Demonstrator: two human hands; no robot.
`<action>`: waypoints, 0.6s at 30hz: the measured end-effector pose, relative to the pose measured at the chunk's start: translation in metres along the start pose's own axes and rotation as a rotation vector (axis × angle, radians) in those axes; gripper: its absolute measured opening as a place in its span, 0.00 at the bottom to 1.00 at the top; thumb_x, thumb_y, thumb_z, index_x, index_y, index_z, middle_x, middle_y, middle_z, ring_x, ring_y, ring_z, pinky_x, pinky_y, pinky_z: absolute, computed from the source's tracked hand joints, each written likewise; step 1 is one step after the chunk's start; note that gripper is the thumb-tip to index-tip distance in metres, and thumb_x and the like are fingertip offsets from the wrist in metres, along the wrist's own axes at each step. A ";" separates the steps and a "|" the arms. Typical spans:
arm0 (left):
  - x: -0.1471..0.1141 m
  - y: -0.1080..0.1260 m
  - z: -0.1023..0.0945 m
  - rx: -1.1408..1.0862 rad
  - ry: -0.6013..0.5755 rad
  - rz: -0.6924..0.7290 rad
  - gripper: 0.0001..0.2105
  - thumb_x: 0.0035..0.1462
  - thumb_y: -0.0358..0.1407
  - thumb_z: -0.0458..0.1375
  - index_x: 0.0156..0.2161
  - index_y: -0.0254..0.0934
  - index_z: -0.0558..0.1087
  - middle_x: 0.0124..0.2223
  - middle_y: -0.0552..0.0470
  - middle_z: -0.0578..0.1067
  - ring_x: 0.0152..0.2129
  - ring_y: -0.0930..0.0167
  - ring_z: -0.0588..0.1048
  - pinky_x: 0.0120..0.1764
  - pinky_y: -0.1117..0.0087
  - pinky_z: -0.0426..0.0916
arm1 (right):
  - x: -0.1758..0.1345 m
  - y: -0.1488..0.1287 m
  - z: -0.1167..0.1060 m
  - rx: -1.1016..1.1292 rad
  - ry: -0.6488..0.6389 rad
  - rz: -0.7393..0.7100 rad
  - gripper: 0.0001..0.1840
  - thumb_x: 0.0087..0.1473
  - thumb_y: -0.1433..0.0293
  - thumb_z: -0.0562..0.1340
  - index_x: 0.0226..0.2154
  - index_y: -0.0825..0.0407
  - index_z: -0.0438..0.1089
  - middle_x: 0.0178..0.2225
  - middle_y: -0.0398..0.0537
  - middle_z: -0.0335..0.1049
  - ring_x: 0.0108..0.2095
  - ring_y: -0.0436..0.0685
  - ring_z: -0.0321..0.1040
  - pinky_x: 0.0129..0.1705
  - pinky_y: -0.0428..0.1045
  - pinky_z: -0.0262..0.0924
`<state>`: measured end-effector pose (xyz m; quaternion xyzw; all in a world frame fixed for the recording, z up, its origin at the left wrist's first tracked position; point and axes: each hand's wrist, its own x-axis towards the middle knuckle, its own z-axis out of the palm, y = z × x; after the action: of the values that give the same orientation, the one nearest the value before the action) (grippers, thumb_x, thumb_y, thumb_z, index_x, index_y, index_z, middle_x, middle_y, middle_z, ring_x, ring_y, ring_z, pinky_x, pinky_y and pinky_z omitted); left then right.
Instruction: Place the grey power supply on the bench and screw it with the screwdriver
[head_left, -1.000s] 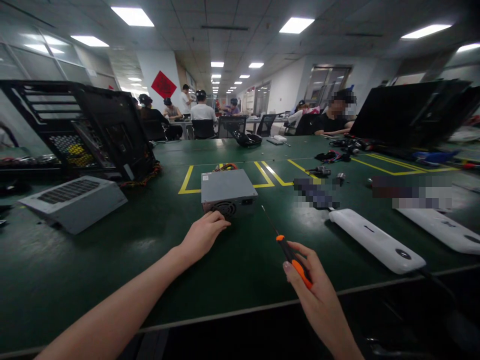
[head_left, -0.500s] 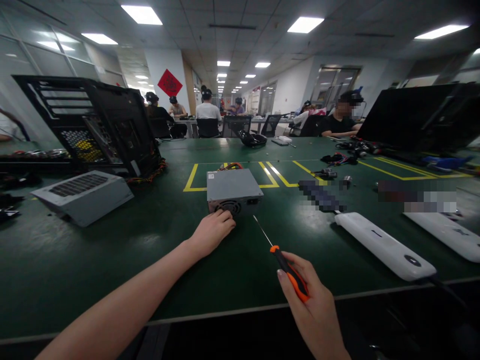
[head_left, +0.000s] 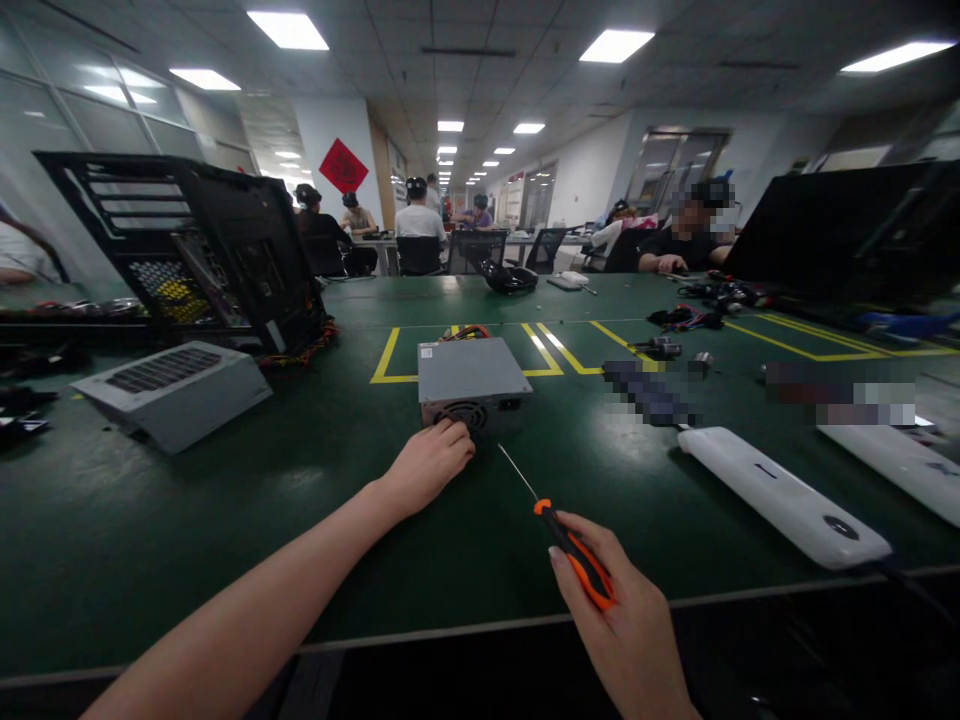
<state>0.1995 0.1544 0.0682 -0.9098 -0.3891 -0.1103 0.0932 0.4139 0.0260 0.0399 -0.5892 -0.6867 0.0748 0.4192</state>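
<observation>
A grey computer power supply (head_left: 474, 366) lies on the green table, its fan grille and power socket facing me. My left hand (head_left: 431, 462) is at the lower left of that front side, fingers bent together against the fan grille; the fingertips are partly hidden, and whatever they pinch does not show. In my right hand (head_left: 622, 610) is a screwdriver (head_left: 576, 560) with an orange and black handle, gripped between thumb and fingers. Its thin shaft points up and left, and the tip is just short of the power supply, apart from it.
To the left stand an open black computer case (head_left: 217, 260) and a grey vented metal cover (head_left: 176, 395). Several tools and cables lie at the right, near a white handheld device (head_left: 787, 495) and a dark panel (head_left: 847, 235). Other people sit at tables behind.
The screwdriver tip has moved slightly left and toward me, away from the power supply. My left hand stays at the fan side. The whole view has shifted a little.
</observation>
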 end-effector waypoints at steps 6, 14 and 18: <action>-0.001 0.001 -0.002 -0.210 0.039 -0.031 0.08 0.61 0.33 0.47 0.39 0.36 0.67 0.41 0.48 0.68 0.39 0.68 0.66 0.40 0.66 0.65 | 0.001 0.000 0.000 0.005 -0.017 -0.040 0.14 0.56 0.64 0.54 0.44 0.48 0.66 0.39 0.45 0.74 0.37 0.53 0.73 0.37 0.47 0.69; -0.003 0.004 -0.003 -0.565 0.180 -0.080 0.06 0.60 0.31 0.48 0.37 0.37 0.67 0.40 0.50 0.67 0.38 0.71 0.67 0.41 0.68 0.65 | 0.000 -0.002 -0.001 0.009 -0.018 -0.069 0.13 0.55 0.65 0.54 0.43 0.48 0.67 0.39 0.47 0.74 0.36 0.54 0.73 0.37 0.48 0.69; -0.002 0.004 -0.002 -0.618 0.200 -0.074 0.06 0.60 0.30 0.48 0.36 0.37 0.67 0.40 0.50 0.68 0.38 0.71 0.67 0.41 0.69 0.65 | -0.001 -0.002 -0.001 0.018 -0.021 -0.083 0.13 0.55 0.66 0.54 0.42 0.48 0.68 0.38 0.46 0.74 0.35 0.54 0.73 0.36 0.48 0.69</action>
<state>0.2006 0.1499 0.0693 -0.8649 -0.3590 -0.3154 -0.1535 0.4128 0.0243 0.0419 -0.5555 -0.7143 0.0696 0.4198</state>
